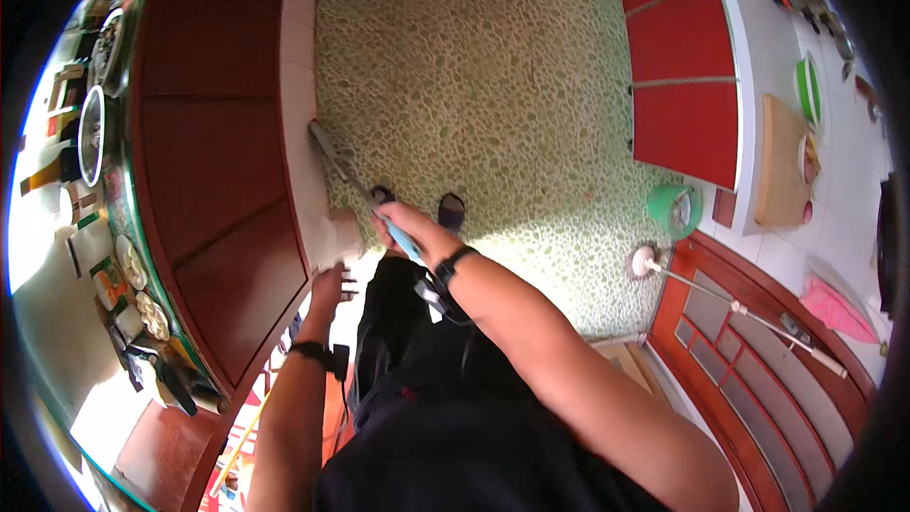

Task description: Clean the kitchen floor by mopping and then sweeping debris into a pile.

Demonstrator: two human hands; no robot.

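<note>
My right hand (405, 224) is closed around the light blue grip of a grey-shafted tool (348, 171), which looks like a broom or brush. The shaft slants away to the upper left. Its far end is low against the pale base strip under the dark red cabinets (213, 156); its exact shape is hard to make out. My left hand (332, 291) is beside the near corner of those cabinets, fingers apart, with nothing visible in it. Beneath both hands is the green pebble-patterned floor (469, 85), where my dark shoes (451, 212) stand.
A green bin (674, 210) stands at the right, below red cabinets (686, 50). Nearby, a white-headed pole (700, 288) leans against a wood-framed door (746, 341). The left counter carries bowls (91, 135) and plates (151, 316); a cutting board (780, 163) lies on the right one.
</note>
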